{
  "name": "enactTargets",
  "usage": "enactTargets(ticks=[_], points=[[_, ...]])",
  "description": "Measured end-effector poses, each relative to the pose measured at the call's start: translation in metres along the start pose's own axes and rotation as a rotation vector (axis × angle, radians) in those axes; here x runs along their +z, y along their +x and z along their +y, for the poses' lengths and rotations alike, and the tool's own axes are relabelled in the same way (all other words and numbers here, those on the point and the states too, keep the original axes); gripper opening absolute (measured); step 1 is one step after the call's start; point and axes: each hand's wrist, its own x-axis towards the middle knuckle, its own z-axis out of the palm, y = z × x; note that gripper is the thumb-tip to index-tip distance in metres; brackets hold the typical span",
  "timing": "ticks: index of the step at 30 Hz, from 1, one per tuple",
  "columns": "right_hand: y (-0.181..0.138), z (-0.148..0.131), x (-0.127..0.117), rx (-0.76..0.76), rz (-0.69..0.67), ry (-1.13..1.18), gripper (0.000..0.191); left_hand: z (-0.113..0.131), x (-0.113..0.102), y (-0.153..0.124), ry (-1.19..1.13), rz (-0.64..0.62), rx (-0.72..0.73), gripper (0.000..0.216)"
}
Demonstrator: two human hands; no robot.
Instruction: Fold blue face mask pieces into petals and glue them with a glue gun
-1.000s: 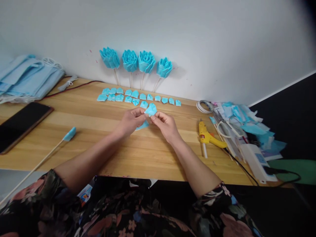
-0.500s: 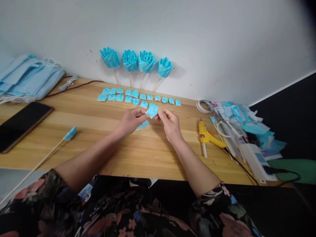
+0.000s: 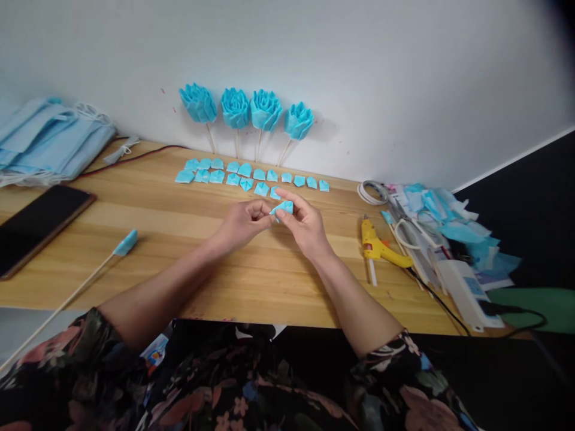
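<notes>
A small light-blue piece of soft fabric, folded over, is pinched between the thumb and fingers of my right hand. My left hand is closed, thumb and fingertips meeting at the piece's left tip. Just beyond my fingers lie two rows of folded blue petals on the wooden table. The petal at the front row's right end is partly covered by my right index finger.
Several blue fabric roses on sticks lean against the wall. Left are stacked masks, a phone and a blue-tipped stick. Right are a yellow glue gun, tape roll, scissors, blue scraps and a white power strip.
The flat blue piece under my left hand no longer shows on the table. The piece between my hands now looks narrower and folded, and my right index finger has stretched over it.
</notes>
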Motion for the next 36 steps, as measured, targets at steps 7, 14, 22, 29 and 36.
enactTargets(ticks=[7,14,22,29,36], points=[[0.001,0.003,0.003,-0.008,-0.011,0.043,0.054,0.005,-0.001,-0.001,-0.054,-0.002,0.004,0.022],[0.004,0.001,0.002,0.090,-0.001,0.243,0.041,0.012,-0.002,-0.004,-0.122,0.011,-0.023,0.020],[0.021,0.016,-0.024,0.101,0.423,0.345,0.036,0.005,-0.002,-0.002,-0.092,0.031,-0.040,0.019],[0.013,0.005,-0.012,0.002,0.264,0.144,0.046,0.005,-0.001,-0.003,-0.031,0.001,0.019,0.018],[0.005,-0.001,-0.005,-0.002,-0.018,0.021,0.037,-0.004,0.002,-0.002,0.055,-0.019,0.073,0.024]])
